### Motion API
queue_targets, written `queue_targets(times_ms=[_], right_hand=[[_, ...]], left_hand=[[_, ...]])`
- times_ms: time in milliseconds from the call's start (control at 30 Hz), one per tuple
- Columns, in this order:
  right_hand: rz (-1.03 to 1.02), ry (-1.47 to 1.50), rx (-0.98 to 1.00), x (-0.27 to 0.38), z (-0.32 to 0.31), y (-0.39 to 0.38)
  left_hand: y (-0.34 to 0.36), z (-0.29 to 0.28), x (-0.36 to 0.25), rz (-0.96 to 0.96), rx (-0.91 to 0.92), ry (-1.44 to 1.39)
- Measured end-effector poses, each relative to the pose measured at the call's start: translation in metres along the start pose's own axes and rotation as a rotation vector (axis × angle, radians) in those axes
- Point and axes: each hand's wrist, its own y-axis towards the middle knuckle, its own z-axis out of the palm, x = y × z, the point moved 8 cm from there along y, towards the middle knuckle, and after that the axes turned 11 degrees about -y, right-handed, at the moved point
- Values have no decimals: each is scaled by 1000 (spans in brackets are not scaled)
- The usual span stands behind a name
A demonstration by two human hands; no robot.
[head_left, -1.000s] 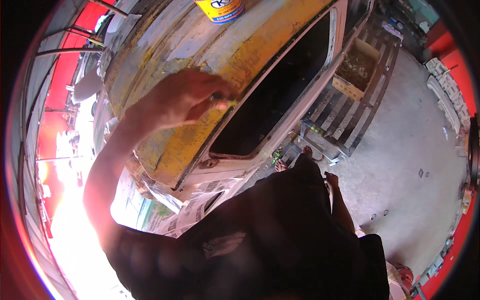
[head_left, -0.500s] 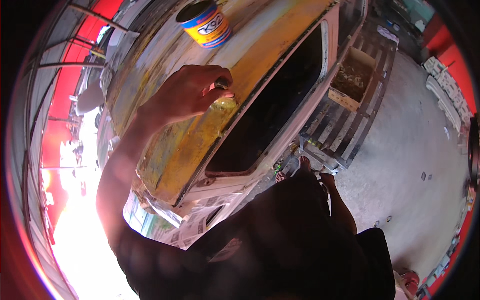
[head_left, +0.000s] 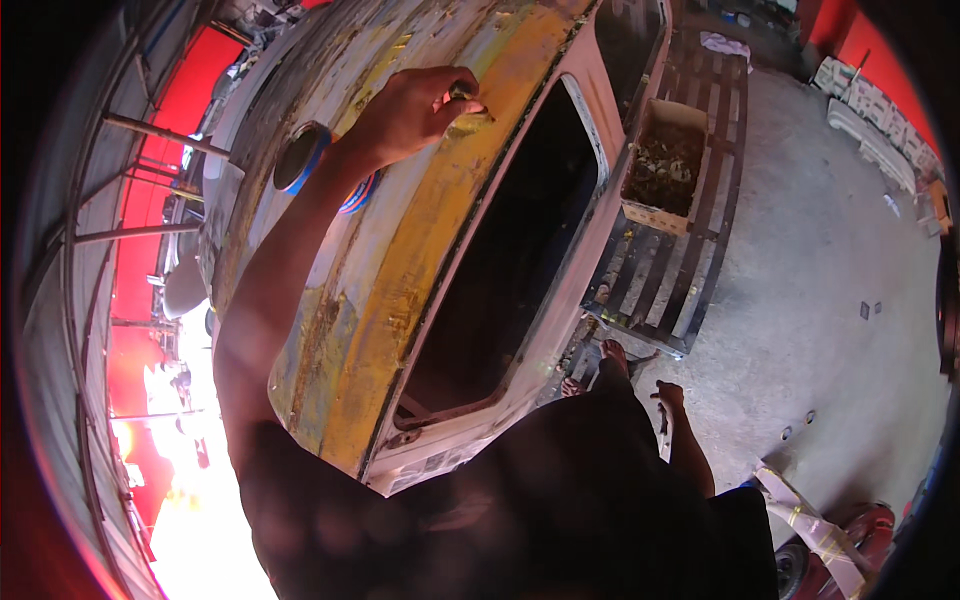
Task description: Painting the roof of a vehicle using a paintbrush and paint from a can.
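My left hand reaches out over a vehicle roof streaked with yellow, grey and brown. Fingers and thumb pinch a small putty scraper smeared with yellow, its edge at or just above the yellow strip beside the window; contact is hard to tell. An opened tin with a blue rim stands on the roof, partly hidden behind my left forearm. Low at my right side, my right hand has bent fingers, apparently closed round a thin dark and pale thing that I cannot make out.
Beside the pink vehicle body with its dark window stands a slatted bench. An open cardboard box with scraps inside rests on it. Pale panels lie by the red wall. A red object with a wheel stands at lower right.
My left hand has moved farther forward along the roof with the scraper. The view has shifted, and the tin now sits behind my forearm. My right hand appears slightly lower.
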Motion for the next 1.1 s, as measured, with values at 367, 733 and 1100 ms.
queue_targets(times_ms=[367,733,1100], right_hand=[[270,312,6,-38,-2,0],[55,356,6,17,-15,40],[83,289,49,14,-27,44]], left_hand=[[-22,26,-33,8,389,-58],[-54,59,-22,344,295,436],[-168,41,-83,-105,580,241]])
